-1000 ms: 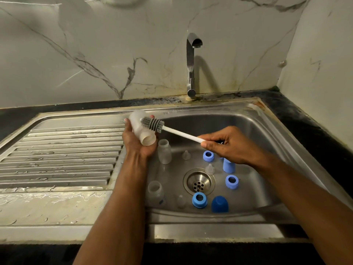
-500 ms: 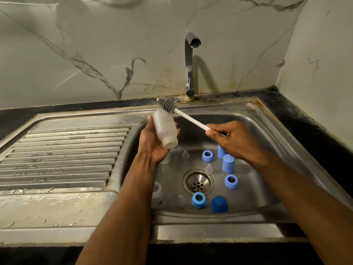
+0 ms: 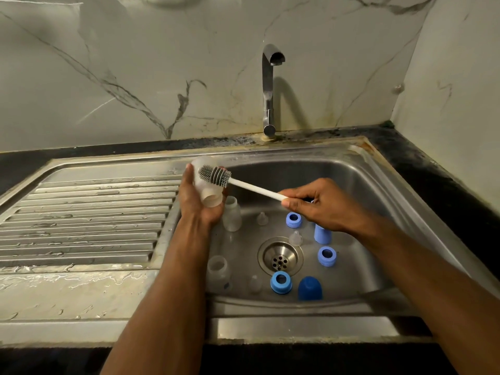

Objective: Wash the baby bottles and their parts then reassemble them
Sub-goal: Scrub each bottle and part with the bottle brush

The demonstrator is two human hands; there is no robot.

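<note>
— Steel drainboard (image 3: 86, 212) on the far left, ribbed and wet. What comes next?

— The left hand (image 3: 197, 201), at the basin's left edge. Its fingers curl round a clear bottle (image 3: 207, 185), held tilted above the sink (image 3: 378, 185) with the open mouth facing down toward the camera.

— And the brush (image 3: 216, 175)?

— Its grey bristle head lies against the outside of that bottle, not in the mouth. The white handle slants down to the right into the right hand (image 3: 322, 204), where thumb and fingers pinch the end.

— What sits in the basin?

— Two more clear bottles: one upright (image 3: 232, 213) just below the left hand, one (image 3: 217, 272) near the front wall. Small clear teats (image 3: 262, 219) lie around the drain (image 3: 280, 257). Right of those, three blue rings (image 3: 281, 282), a tall blue cap (image 3: 322, 234) partly under the right wrist, and a darker blue cap (image 3: 310, 288) by the front wall.

— The tap (image 3: 269, 87)?

— Behind the basin, with no water seen.
</note>
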